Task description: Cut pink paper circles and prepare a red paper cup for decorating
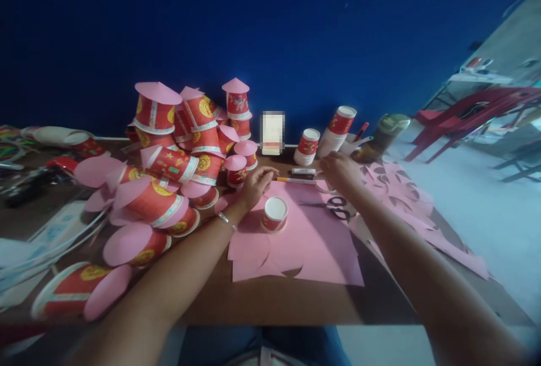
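A small red-and-white paper cup stands upside down on pink paper sheets between my forearms. Just beyond it, my left hand hovers with loosely bent fingers apart and nothing visible in them. Its fingertips are near the left end of a yellow-and-white pen. My right hand reaches to the right of that pen, in front of a stack of paper cups; its fingers are mostly hidden by the back of the hand. Black-handled scissors lie on the paper below it.
Red cup lanterns with pink cone tops are piled at the left. A white marker, another cup stack and a bottle stand or lie at the back. Pink paper scraps cover the right side. White cables run at far left.
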`<state>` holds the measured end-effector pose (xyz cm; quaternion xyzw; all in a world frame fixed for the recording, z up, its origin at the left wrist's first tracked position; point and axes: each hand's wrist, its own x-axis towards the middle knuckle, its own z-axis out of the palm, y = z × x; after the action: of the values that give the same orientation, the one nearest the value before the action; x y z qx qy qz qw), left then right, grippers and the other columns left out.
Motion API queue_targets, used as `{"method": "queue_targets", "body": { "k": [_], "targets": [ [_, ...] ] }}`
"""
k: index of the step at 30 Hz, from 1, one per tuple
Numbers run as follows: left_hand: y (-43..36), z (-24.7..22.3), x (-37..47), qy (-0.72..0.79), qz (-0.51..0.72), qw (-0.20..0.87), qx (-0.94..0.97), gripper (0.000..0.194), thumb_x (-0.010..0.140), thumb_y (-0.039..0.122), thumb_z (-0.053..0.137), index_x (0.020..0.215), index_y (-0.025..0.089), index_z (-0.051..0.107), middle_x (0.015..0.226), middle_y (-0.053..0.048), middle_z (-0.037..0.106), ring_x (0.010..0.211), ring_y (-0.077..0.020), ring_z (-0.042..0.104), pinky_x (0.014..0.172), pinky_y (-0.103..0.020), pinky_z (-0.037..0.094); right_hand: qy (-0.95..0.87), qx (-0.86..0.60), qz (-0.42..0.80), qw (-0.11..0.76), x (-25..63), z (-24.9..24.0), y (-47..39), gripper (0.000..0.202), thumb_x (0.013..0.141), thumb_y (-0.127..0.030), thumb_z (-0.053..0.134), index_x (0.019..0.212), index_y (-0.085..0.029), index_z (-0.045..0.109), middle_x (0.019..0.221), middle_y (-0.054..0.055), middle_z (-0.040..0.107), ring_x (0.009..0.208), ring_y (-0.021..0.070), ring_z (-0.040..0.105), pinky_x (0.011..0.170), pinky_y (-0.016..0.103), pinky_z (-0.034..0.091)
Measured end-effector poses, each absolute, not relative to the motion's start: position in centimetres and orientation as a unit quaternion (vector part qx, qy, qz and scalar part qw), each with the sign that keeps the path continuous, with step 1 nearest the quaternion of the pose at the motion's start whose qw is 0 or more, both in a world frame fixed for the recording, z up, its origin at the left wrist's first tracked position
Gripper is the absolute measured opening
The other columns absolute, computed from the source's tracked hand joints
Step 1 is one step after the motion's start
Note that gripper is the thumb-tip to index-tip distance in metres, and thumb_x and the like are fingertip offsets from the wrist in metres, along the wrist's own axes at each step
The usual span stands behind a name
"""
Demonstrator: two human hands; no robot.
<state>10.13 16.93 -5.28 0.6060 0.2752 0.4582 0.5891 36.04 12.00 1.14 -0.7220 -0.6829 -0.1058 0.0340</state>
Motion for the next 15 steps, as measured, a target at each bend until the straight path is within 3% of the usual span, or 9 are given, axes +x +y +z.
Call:
{"method": "queue_targets", "body": {
  "k": [3, 8, 11, 15],
  "targets": [
    [16.7, -5.0, 10.1, 0.295, 0.444, 0.557, 0.637, 0.033, 0.088, 0.047, 0.067, 0.096, 0.016, 0.073, 0.062, 0.004, 0.051, 0.051, -0.0086, 0.041, 0.049, -0.025, 0.033, -0.665, -0.740, -0.100, 0.006, 38.1, 1.9, 11.4, 0.036, 0.104, -0.033, 0.048, 0.095, -0.018, 0.079, 0.100, 0.013, 0.073, 0.091, 0.0254, 0.068, 0.072, 0.031, 0.044],
    [16.7, -5.2, 10.2, 0.311, 0.455, 0.505, 0.664, 0.039, 0.089, 0.055, 0.065, 0.086, 0.017, 0.074, 0.076, -0.005, 0.068, 0.067, -0.0145, 0.058, 0.062, -0.028, 0.045, -0.647, -0.759, -0.066, -0.039, 38.6, 0.7, 9.9, 0.052, 0.106, -0.054, 0.042, 0.101, -0.019, 0.080, 0.102, 0.015, 0.075, 0.089, 0.0267, 0.071, 0.073, 0.032, 0.049],
    [16.7, -5.3, 10.2, 0.319, 0.454, 0.488, 0.674, 0.039, 0.089, 0.055, 0.065, 0.086, 0.017, 0.074, 0.086, -0.008, 0.074, 0.075, -0.0163, 0.062, 0.069, -0.029, 0.048, -0.652, -0.756, -0.060, -0.025, 37.9, -0.1, 9.9, 0.046, 0.107, -0.050, 0.042, 0.110, -0.023, 0.078, 0.111, 0.012, 0.075, 0.095, 0.0243, 0.070, 0.076, 0.030, 0.049],
    [16.6, -5.2, 10.1, 0.315, 0.446, 0.479, 0.687, 0.034, 0.089, 0.049, 0.065, 0.085, 0.016, 0.073, 0.097, -0.011, 0.076, 0.077, -0.0165, 0.063, 0.072, -0.030, 0.050, -0.672, -0.738, -0.066, -0.007, 36.6, -0.6, 11.2, 0.035, 0.106, -0.033, 0.044, 0.115, -0.021, 0.076, 0.123, 0.011, 0.072, 0.109, 0.0236, 0.067, 0.080, 0.028, 0.049]
  ]
}}
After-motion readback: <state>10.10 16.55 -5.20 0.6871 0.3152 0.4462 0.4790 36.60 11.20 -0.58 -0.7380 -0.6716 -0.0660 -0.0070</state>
